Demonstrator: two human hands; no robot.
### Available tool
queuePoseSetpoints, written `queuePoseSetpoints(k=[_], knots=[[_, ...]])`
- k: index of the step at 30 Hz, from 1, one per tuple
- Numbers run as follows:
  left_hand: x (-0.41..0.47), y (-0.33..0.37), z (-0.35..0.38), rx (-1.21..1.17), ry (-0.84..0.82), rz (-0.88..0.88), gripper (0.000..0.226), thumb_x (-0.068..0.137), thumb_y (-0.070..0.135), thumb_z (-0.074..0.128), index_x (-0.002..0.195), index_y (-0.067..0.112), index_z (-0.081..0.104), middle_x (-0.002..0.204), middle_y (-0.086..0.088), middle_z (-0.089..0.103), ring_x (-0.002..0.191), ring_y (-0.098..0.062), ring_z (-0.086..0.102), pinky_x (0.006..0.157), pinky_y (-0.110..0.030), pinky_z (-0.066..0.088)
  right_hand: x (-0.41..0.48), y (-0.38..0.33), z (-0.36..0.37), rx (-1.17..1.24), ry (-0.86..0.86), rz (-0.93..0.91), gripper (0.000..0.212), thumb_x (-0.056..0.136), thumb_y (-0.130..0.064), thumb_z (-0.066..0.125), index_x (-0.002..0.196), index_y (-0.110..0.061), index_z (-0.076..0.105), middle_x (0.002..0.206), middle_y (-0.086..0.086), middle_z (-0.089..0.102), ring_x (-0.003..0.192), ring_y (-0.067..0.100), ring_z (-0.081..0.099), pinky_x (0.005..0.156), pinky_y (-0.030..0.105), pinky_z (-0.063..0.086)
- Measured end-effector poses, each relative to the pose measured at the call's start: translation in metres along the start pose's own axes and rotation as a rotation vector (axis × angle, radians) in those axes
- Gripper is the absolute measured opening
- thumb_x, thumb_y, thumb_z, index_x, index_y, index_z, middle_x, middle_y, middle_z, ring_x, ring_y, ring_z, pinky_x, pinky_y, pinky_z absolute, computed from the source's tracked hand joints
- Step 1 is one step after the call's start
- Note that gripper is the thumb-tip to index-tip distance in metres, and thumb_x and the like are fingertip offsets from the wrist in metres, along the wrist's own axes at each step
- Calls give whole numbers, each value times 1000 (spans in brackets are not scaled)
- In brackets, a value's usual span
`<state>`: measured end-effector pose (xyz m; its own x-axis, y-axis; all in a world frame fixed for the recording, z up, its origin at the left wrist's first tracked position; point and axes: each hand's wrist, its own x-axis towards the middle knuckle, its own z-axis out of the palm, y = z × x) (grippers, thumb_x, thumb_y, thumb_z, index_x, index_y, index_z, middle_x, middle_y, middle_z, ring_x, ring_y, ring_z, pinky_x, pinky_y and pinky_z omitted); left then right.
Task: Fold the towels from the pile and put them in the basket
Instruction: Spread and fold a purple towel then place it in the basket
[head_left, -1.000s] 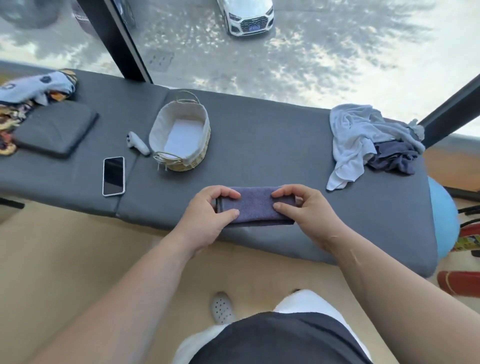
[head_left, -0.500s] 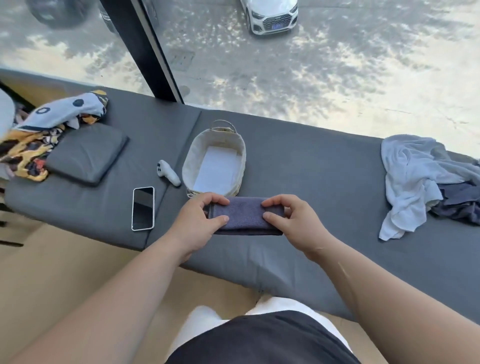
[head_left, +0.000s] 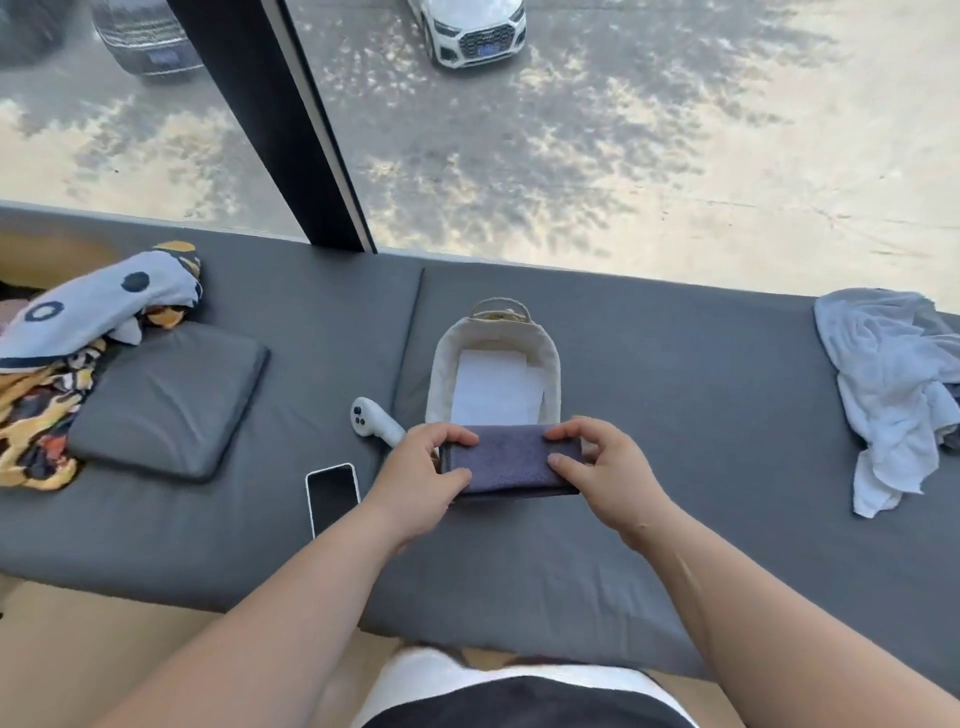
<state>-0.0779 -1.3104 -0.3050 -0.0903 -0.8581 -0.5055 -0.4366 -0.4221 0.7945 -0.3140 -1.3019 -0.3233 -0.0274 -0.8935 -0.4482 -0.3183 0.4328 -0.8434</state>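
Left hand (head_left: 415, 480), right hand (head_left: 610, 475), fingers (head_left: 453, 435) clamped on folded towel (head_left: 511, 460) — now at basket (head_left: 441, 374) rim

Two hands (head_left: 415, 480) (head_left: 610, 478), one folded towel (head_left: 511, 462), one basket (head_left: 441, 374), one phone (head_left: 333, 496), one controller (head_left: 371, 418), one cushion (head_left: 166, 400)

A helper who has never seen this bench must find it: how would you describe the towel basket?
On the grey cushioned bench under the window, look just right of the cushion seam. The basket stands there, behind the folded dark towel. It alone is an open container: cream fabric lining, loop handle at its far end.
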Motion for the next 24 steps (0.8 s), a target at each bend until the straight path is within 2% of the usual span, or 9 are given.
queuePoseSetpoints(k=[2,4,9,11,13,15,17,19,24], knots=[[15,-7,-22,46,-46,35,38,82,9,68,99,42,67,110,2,63,85,-9,58,77,-20,43,11,-4,24,-1,60,34,29,88,-11,71,92,-40,71,120,2,64,88,16,65,77,24,47],[33,-13,-37,103,-84,58,36,83,8,69,102,39,66,112,10,58,94,-7,58,86,-21,44,25,-8,41,-35,111,45,29,88,-10,69,89,-39,71,129,-11,54,95,15,65,82,23,47],[86,-39,-38,222,-124,104,35,82,8,71,103,35,66,114,19,50,106,-5,55,97,-18,39,66,13,64,-147,141,56,28,89,-3,67,94,-31,70,129,-11,45,103,-8,53,80,-1,34],[104,-53,-27,246,-134,100,36,82,6,71,104,34,66,115,16,51,107,-4,53,94,-11,35,79,30,66,-195,129,62,30,89,-4,67,94,-34,68,130,-8,44,110,-1,53,92,4,34],[118,-66,-14,259,-140,92,37,81,5,70,104,34,65,117,13,52,106,-3,51,86,-1,31,89,46,66,-253,109,65,33,89,-6,68,94,-39,65,131,-7,43,119,8,50,106,19,35],[127,-76,-1,294,-146,91,37,82,5,69,104,35,64,118,12,52,106,-2,49,84,2,29,94,59,63,-322,83,57,31,89,-8,68,97,-37,64,131,-7,40,123,7,45,109,24,35],[133,-82,9,361,-151,128,37,83,5,68,106,34,63,118,13,51,106,-3,50,90,-6,34,96,69,60,-402,60,16,25,89,-8,68,104,-28,67,130,-7,38,117,1,43,104,20,34],[139,-86,18,461,-144,168,37,84,7,66,111,31,63,121,13,50,106,-8,53,96,-22,42,100,76,60,-473,30,-45,22,90,-10,68,109,-21,67,128,-9,37,109,0,44,97,20,37],[154,-96,32,762,-129,261,35,84,9,61,115,24,61,119,1,52,96,-29,59,85,-42,50,110,85,64,-715,-86,-194,25,91,-19,68,116,-18,66,138,1,45,115,24,56,91,40,52]])
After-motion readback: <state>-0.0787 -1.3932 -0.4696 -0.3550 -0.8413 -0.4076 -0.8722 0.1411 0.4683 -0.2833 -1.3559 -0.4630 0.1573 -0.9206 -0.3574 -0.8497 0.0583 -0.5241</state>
